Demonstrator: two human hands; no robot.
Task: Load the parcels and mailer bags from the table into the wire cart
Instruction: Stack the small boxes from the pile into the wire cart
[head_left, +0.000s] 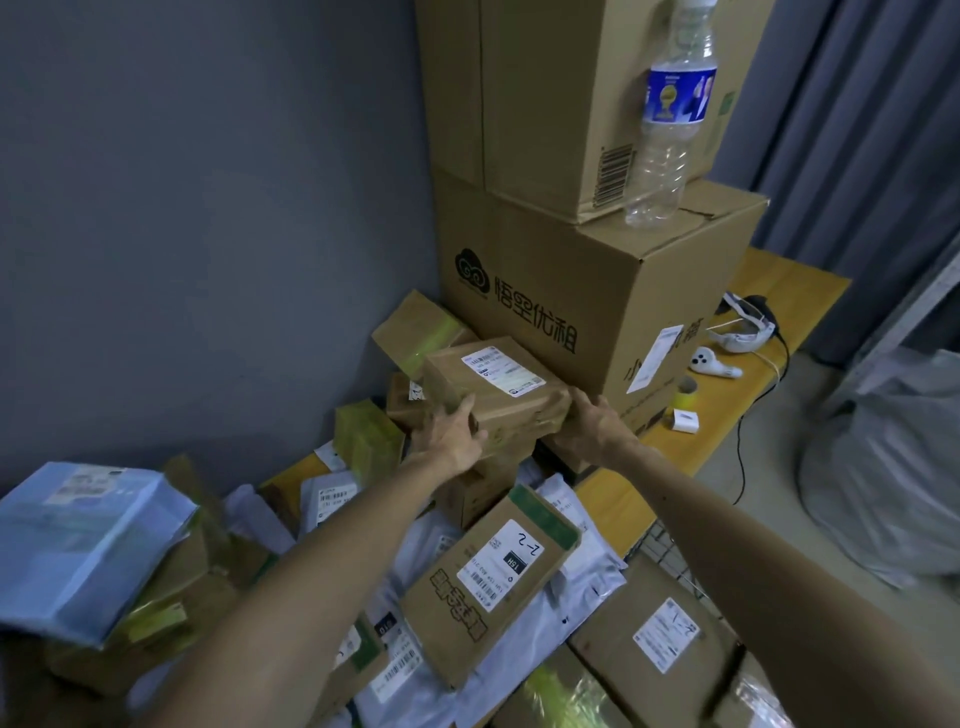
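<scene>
A small brown parcel (498, 389) with a white label is held above the pile on the yellow table (691, 441). My left hand (452, 431) grips its near left end and my right hand (592, 426) grips its right end. Under it lie more brown parcels, among them a flat one marked "2-2" (493, 582), white mailer bags (582, 587) and a blue-wrapped parcel (88, 540). The wire cart (670, 556) shows at the lower right, with a labelled brown parcel (660, 639) inside.
Two big cartons (571, 280) are stacked at the table's back, and a clear water bottle (670, 119) stands on the lower one. A white headset (743, 327), a tape roll (685, 395) and a cable lie on the right. Grey sacks (883, 467) sit on the floor.
</scene>
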